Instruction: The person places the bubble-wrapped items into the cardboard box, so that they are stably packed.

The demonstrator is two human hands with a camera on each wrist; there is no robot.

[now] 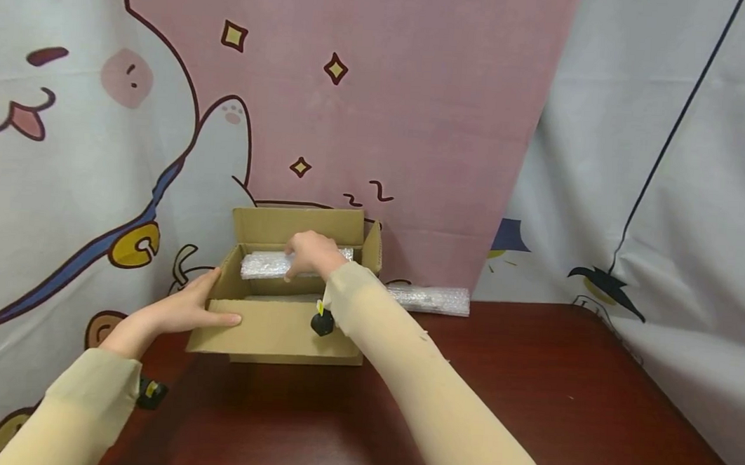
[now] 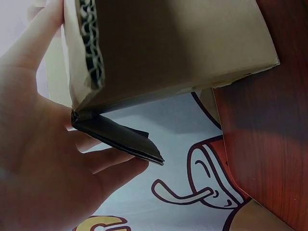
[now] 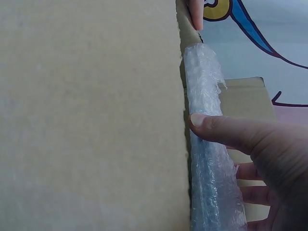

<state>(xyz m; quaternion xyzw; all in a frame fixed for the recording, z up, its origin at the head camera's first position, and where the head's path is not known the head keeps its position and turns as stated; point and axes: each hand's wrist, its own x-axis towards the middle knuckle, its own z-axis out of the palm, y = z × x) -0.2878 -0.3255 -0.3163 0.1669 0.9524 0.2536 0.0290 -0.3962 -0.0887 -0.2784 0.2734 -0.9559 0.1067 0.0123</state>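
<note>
An open cardboard box [image 1: 272, 329] stands on the table with its flaps spread. At its left front corner, my left hand [image 1: 175, 311] holds the box, thumb over the front flap and the other fingers against the left side flap [image 2: 120, 137]. My right hand [image 1: 313, 252] grips a long bubble-wrapped package [image 1: 265, 265] at the box opening. The right wrist view shows the thumb on the near face of the package [image 3: 206, 168] and the fingers behind it. What the bubble wrap encloses is hidden. Lower in the box, a pale strip shows behind the front flap.
Another bubble-wrapped package [image 1: 435, 300] lies on the dark red table [image 1: 516, 387] right of the box, near the back edge. A printed cloth [image 1: 416, 122] hangs right behind the box, and white cloth [image 1: 692, 277] borders the right side.
</note>
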